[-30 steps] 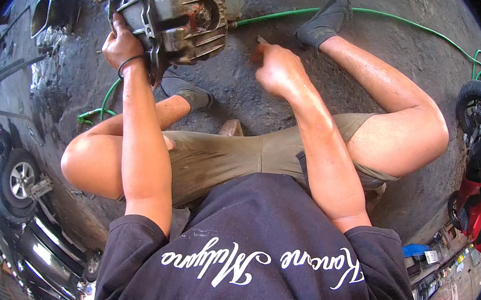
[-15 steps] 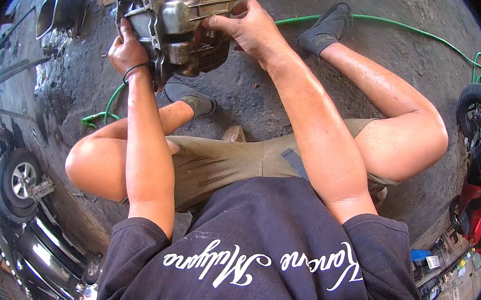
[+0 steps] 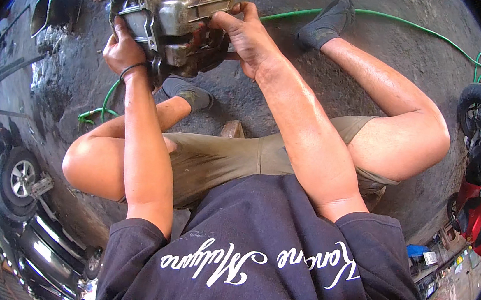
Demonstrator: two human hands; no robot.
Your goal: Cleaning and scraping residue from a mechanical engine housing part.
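Observation:
A metal engine casing, grimy and ribbed with a bolt flange on its left side, is held up near the top of the view. My left hand is closed on the flanged left edge, thumb over the face. My right hand grips the right side of the same casing, with some fingertips hidden behind it. A dark band circles my left wrist. The casing's underside is in shadow.
A green hose runs across the dark floor past my shoes. A wooden block lies between my legs. A black car stands at left, a red-and-black motorbike at right, dark metal parts at upper left.
My right hand has moved up-left from beside the casing and taken hold of it. The casing has tilted, showing more of its ribbed side, and since shifted slightly upward and left.

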